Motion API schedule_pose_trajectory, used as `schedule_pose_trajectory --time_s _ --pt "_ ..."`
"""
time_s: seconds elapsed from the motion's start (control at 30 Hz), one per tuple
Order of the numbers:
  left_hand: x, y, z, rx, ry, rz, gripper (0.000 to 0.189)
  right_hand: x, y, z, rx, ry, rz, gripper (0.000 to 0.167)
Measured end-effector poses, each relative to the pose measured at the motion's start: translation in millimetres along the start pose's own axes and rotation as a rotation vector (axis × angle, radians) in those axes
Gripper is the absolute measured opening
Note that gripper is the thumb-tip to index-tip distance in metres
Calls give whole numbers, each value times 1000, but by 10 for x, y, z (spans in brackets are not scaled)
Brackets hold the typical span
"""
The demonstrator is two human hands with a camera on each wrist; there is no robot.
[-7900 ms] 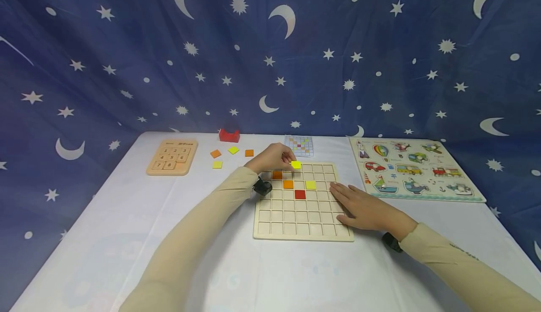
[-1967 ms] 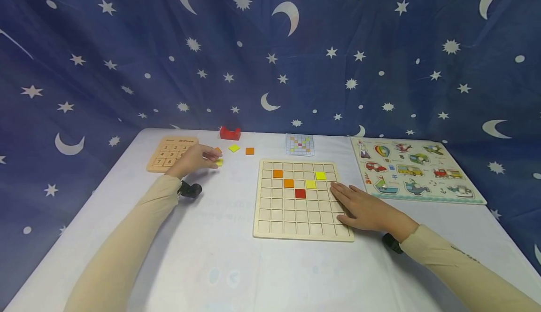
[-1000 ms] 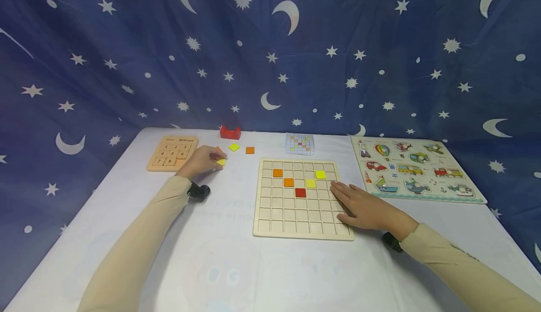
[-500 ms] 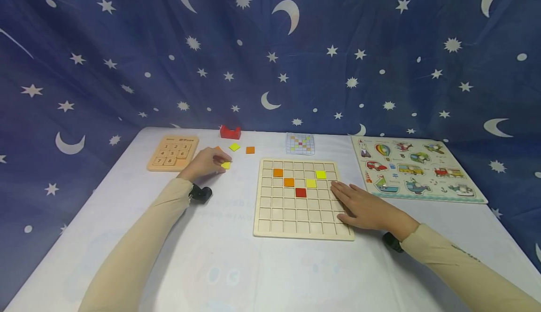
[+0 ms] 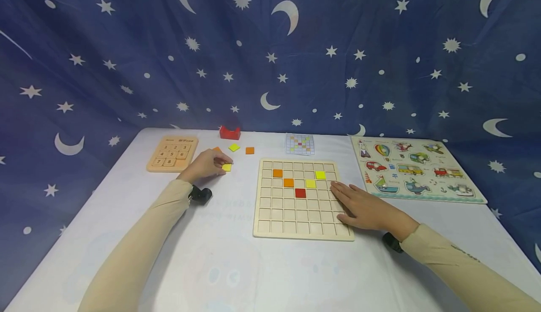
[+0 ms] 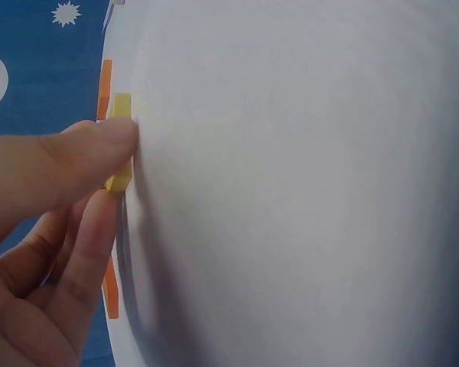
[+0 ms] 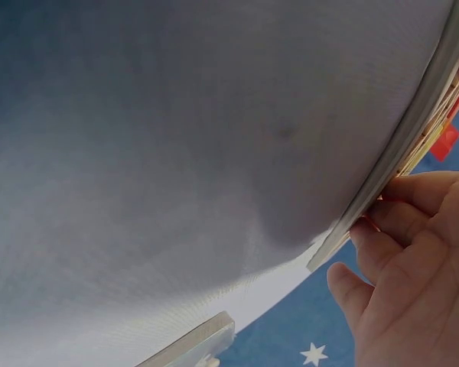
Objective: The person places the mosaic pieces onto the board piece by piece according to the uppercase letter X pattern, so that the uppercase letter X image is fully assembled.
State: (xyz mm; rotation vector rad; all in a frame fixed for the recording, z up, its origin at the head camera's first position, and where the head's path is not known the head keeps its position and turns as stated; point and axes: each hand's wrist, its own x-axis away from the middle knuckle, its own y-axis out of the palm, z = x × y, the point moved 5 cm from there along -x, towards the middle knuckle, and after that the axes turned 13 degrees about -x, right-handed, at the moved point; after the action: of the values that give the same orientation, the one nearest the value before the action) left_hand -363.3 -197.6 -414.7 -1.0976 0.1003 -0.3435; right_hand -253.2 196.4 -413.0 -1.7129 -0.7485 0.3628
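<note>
My left hand (image 5: 208, 164) pinches a yellow square tile (image 5: 227, 167) between thumb and fingers, close over the tablecloth; in the left wrist view the yellow tile (image 6: 122, 180) stands edge-on between the fingertips. Behind that hand lie an orange tile (image 5: 217, 149), partly hidden, a yellow tile (image 5: 234, 147) and another orange tile (image 5: 250, 151). My right hand (image 5: 363, 206) rests with straight fingers on the right edge of the wooden grid board (image 5: 276, 215). On the board lie two orange tiles (image 5: 277, 173), two yellow tiles (image 5: 320, 175) and one red tile (image 5: 300, 193).
A wooden number puzzle (image 5: 172, 154) lies at the back left, a red holder (image 5: 230, 133) near the back edge. Behind the grid board lies a printed pattern card (image 5: 299, 144). A picture puzzle board (image 5: 416, 169) covers the back right. A starry curtain (image 5: 270, 58) hangs behind the table.
My left hand earlier set a yellow tile on the grid board, then went back left. It has taken another yellow tile and shifted it slightly right and nearer. My right hand has stayed put.
</note>
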Motion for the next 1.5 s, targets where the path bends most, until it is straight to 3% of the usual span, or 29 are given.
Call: schedule_pose_trajectory --time_s 0.6,0.87,1.5 --pt "1 -7 -23 -29 0 -2 34 2 -7 -9 4 -2 -1 73" --pt "-8 -4 -62 -35 -33 -6 33 -4 8 6 12 -4 8 73" --pt "41 -37 26 -36 24 47 31 -4 10 7 1 1 8 73"
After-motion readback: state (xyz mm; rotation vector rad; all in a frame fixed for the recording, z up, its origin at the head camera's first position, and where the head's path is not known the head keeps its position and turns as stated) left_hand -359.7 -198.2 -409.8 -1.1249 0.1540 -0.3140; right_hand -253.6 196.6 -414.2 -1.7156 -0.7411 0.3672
